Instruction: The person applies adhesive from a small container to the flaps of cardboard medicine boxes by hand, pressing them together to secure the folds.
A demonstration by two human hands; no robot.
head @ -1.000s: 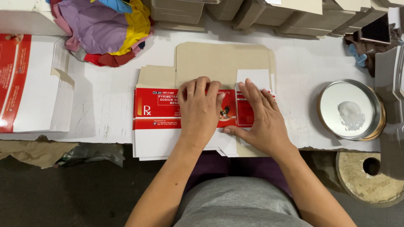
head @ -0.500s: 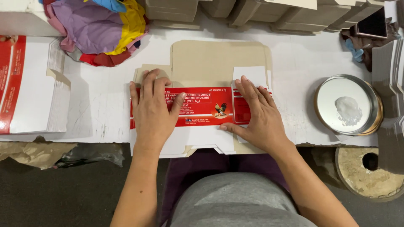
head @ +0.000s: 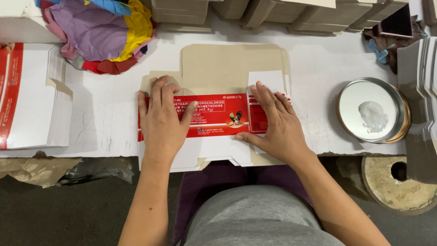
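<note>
Left hand [head: 162, 119] slid from carton centre to left end of red carton blank [head: 214, 116]; now pressing flat there.

A packaging workshop: stacks of flat cartons [head: 34, 98] line a white table [head: 104, 114], with folded brown boxes [head: 273, 13], rags [head: 98, 34] and a glue tin [head: 373, 110].

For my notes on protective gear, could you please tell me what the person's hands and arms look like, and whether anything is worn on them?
Both the left hand and right hand are bare: no gloves, rings, watch or bracelets show. The forearms are uncovered, with no sleeves in view. Fingernails are short and unpainted.
</note>
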